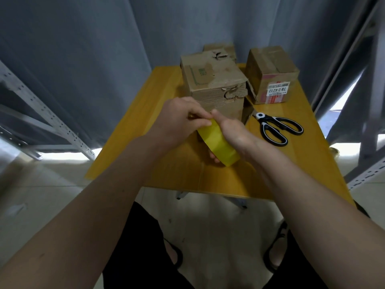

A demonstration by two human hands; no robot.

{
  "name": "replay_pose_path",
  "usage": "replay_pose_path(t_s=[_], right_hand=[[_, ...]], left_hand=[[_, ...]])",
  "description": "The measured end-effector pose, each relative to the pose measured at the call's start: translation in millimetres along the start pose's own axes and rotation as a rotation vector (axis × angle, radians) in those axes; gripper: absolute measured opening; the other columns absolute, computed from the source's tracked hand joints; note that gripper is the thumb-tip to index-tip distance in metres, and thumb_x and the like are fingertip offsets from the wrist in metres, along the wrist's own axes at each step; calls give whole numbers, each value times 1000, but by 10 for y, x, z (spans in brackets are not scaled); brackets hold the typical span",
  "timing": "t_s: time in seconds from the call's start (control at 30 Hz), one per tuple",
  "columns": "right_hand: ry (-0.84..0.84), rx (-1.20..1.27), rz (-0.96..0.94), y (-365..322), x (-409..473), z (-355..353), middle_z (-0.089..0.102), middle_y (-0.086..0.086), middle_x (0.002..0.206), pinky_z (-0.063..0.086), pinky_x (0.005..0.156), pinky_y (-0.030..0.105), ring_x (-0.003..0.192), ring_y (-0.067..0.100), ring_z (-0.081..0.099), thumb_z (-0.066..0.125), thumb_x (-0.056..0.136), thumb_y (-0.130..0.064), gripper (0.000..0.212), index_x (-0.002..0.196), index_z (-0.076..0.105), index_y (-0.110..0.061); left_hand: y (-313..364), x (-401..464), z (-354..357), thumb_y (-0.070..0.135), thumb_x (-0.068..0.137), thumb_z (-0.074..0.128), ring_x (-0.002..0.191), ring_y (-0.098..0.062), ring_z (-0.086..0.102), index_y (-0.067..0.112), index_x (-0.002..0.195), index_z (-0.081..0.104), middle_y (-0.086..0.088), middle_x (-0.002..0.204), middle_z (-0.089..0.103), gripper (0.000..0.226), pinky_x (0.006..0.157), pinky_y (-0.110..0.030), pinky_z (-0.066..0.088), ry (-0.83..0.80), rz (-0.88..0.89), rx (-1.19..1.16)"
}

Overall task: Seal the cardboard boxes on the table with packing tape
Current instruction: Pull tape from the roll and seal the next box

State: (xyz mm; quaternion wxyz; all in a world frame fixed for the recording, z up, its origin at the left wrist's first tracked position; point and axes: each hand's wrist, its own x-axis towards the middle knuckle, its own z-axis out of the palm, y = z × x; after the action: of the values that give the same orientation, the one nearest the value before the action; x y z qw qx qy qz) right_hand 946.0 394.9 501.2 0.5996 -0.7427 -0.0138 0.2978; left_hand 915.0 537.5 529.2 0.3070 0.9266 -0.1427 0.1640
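Two hands meet over the near middle of the yellow table (166, 84), both on the roll of yellow packing tape (216, 141). The right hand (235, 134) wraps round the roll from the right, thumb lying up over its top edge, fingertips showing beneath. The left hand (183, 119) comes in from the left, fingers curled, pinching at the roll's upper rim just by that thumb. The roll sits tilted between them, broad yellow face toward the camera, held above the tabletop and right in front of the worn cardboard box (214, 80). A second box with a white label (270, 74) stands to the right, well apart from the hands. Black-and-white scissors (275, 128) lie flat near the right wrist.
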Motion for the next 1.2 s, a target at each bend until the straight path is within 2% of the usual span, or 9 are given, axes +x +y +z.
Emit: replay_pose_path(t_s=[0.23,0.33,0.43,0.53,0.6,0.7,0.8,0.97,1.2], right_hand=[[13,12,-10,16,39,-6,62,16,49,49,38,27,39,25,61,30,101,-53,65,95,57,6],[14,21,-16,32,67,-10,62,15,49,50,39,27,40,25,62,30,100,-54,66,92,59,4],[42,18,-27,53,84,-11,63,17,51,52,40,30,42,27,62,31,100,-54,65,84,59,3],[68,12,-31,54,86,-9,63,19,51,54,42,33,43,29,62,32,101,-53,61,82,57,-1],[76,8,-30,53,95,-25,64,19,54,55,45,34,46,29,63,32,101,-53,61,84,57,0],[61,15,-18,55,99,-30,63,18,52,51,41,30,43,28,62,32,101,-52,65,82,59,4],[47,0,0,57,84,-30,61,17,48,51,39,30,40,27,61,32,101,-52,66,78,58,4],[16,-4,8,43,82,-29,61,16,47,52,41,31,39,27,60,31,101,-51,60,82,54,1],[40,87,46,42,87,-118,60,16,47,49,41,28,39,26,59,32,101,-52,59,88,54,1]], left_hand=[[5,11,102,7,88,63,83,-15,52,1,90,68,-12,93,62,8,74,-20,37,-4,80,188],[76,-36,158,2,94,51,86,-25,50,-3,91,60,-20,95,55,10,74,-27,34,-22,133,333],[193,-62,237,-16,82,55,79,-40,56,-10,86,58,-28,85,57,7,73,-42,43,0,227,466],[239,-64,323,-3,95,40,110,-35,47,-8,116,48,-27,118,51,23,90,-39,33,-42,5,495],[253,-75,319,1,94,35,111,-35,46,-8,117,47,-28,119,50,27,90,-38,31,-52,-25,508],[327,-94,235,-2,88,36,96,-38,50,-6,98,53,-26,99,53,20,81,-33,32,-75,66,460],[254,-33,153,1,97,41,99,-32,50,0,103,50,-19,105,54,11,78,-26,28,-173,-46,383],[232,19,54,9,100,41,90,-26,52,8,95,45,-12,97,56,7,77,-34,37,-267,-103,228],[189,56,23,7,98,46,84,-17,57,10,104,52,-6,93,65,9,77,-30,46,-189,-164,-110]])
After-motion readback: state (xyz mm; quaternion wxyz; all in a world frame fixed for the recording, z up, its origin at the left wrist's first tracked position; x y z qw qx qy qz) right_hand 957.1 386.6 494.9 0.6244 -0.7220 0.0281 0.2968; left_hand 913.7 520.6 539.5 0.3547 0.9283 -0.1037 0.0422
